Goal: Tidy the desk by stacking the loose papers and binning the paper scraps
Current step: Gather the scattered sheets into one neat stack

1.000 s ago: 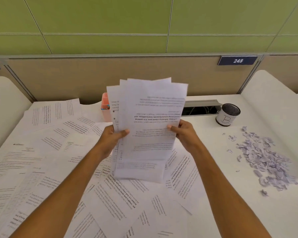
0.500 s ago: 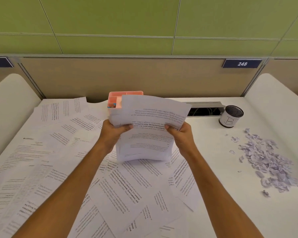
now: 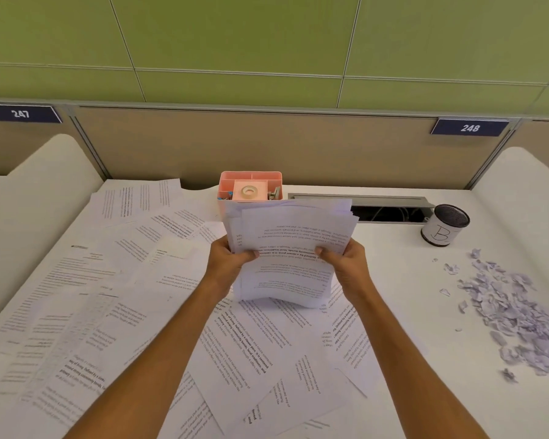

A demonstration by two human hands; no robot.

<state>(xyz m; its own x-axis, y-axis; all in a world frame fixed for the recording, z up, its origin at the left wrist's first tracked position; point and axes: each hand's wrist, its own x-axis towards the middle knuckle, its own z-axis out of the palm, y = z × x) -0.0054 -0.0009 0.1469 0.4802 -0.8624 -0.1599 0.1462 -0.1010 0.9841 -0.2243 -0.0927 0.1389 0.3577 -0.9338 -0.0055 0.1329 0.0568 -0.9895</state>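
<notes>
Both hands hold one bundle of printed sheets (image 3: 286,248) upright at the desk's middle, its top bending away from me and its bottom edge down on the papers below. My left hand (image 3: 227,259) grips the bundle's left edge and my right hand (image 3: 346,261) grips its right edge. Several loose printed papers (image 3: 108,296) lie scattered and overlapping across the left and centre of the white desk (image 3: 425,391). A heap of small paper scraps (image 3: 514,308) lies at the right. A small round bin (image 3: 446,224) marked "B" stands behind the scraps.
A pink desk organiser (image 3: 250,185) with a tape roll stands at the back, just behind the bundle. A cable slot (image 3: 387,210) is recessed in the desk beside it. Curved white dividers (image 3: 526,191) flank both sides, and a beige partition closes the back.
The bundle came down from held high to resting on the desk papers, and its top has curled away. The pink organiser, hidden a second ago, now shows fully behind it.
</notes>
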